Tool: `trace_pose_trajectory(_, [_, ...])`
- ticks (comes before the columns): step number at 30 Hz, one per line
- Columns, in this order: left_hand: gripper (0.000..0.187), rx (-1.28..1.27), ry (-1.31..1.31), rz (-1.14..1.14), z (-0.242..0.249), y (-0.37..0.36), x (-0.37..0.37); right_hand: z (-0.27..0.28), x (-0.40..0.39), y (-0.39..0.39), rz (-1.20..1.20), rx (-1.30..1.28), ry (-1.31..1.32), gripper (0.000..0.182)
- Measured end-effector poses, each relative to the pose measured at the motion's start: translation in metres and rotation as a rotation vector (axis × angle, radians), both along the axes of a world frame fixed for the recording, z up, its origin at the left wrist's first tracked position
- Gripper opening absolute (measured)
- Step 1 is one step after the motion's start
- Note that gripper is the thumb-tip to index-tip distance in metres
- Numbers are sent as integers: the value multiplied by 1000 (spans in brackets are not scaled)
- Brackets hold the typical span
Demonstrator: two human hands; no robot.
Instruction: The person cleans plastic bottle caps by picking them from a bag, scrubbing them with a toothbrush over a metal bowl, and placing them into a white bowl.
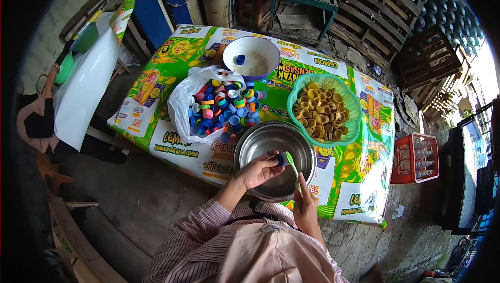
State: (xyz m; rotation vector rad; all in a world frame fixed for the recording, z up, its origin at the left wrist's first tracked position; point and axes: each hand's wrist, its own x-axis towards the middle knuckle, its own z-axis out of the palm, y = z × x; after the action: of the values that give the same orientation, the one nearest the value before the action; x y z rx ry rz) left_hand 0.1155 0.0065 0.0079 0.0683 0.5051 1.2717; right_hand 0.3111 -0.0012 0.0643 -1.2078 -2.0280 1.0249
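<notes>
A dark blue bottle cap point(280, 160) is pinched in the fingers of my left hand point(259, 171), above a metal bowl point(249, 146). My right hand point(306, 202) grips a green toothbrush point(292, 162), its head at the cap's edge. Mixed coloured bottle caps point(225, 107) fill a white plastic bag point(178, 101) left of the bowl. To the right, a green basket point(354, 112) holds many yellow caps point(321, 112). Behind the bag is a white enamel bowl point(268, 53) with a blue cap point(240, 59) in it.
A printed green and yellow cloth point(364, 179) covers the table. A red crate point(415, 158) of bottles stands on the floor at right. Wooden pallets point(375, 14) lean at the back. At far left, another person point(39, 108) is beside a white table point(86, 87).
</notes>
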Motion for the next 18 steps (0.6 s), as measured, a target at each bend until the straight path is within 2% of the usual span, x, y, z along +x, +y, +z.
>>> trace_pose_trajectory(2, [24, 14, 26, -2, 4, -1, 1, 0, 2, 2, 38, -9, -14, 50])
trace_pose_trajectory(4, [24, 24, -57, 24, 3, -3, 7, -1, 6, 8, -15, -68, -8, 49])
trace_pose_trajectory(8, [23, 44, -46, 18, -4, -7, 6, -5, 5, 4, 73, 63, 49, 50])
trace_pose_trajectory(12, [25, 124, -193, 14, -9, -9, 9, -3, 13, 15, 56, -76, 15, 52])
trace_pose_trajectory(13, [27, 84, -85, 47, -7, -9, 11, -1, 14, 15, 98, -139, -18, 52])
trace_pose_trajectory(14, [30, 44, 21, 79, -7, -9, 14, -8, 14, 14, 153, -90, 82, 51])
trace_pose_trajectory(16, [30, 43, 87, 93, -1, -9, 19, -2, 13, 13, 151, -133, 29, 51])
trace_pose_trajectory(18, [36, -10, 285, 183, 6, -10, 23, -5, 11, 15, 156, -90, 24, 50])
